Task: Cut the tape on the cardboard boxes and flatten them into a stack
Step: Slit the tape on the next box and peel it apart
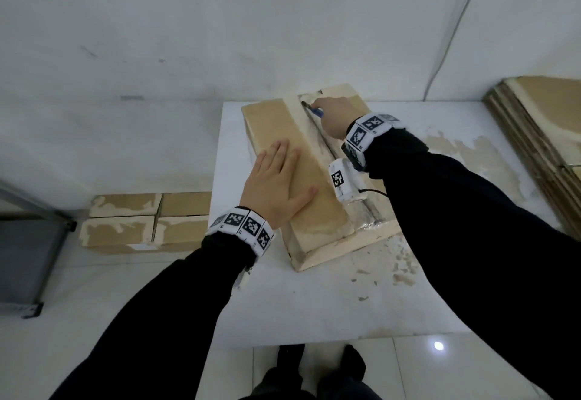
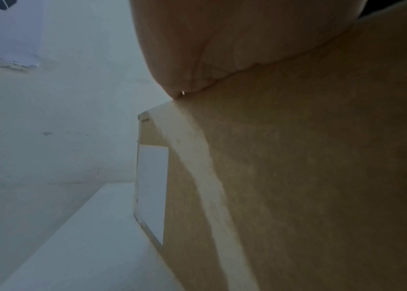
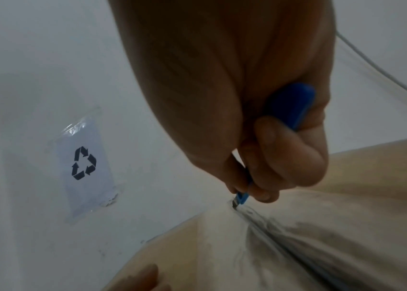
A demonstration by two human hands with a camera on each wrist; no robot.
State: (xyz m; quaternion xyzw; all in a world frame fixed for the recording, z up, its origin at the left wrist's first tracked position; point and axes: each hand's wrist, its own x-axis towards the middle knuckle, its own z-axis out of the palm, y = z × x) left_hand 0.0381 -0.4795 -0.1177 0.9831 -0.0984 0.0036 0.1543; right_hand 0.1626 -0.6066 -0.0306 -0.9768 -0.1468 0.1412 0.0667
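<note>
Left hand [image 1: 276, 185], fingers flat, presses the near-left top of the taped brown cardboard box [image 1: 283, 129]. Right hand [image 1: 334, 113] grips a blue-handled utility knife [image 3: 289, 106], blade at the seam's far end.

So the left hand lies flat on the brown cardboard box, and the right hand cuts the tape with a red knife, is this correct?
Not quite: the knife is blue, not red. The right wrist view shows the right hand gripping a blue-handled utility knife with its blade at the tape seam. The rest holds: the left hand lies flat on the brown cardboard box.
</note>
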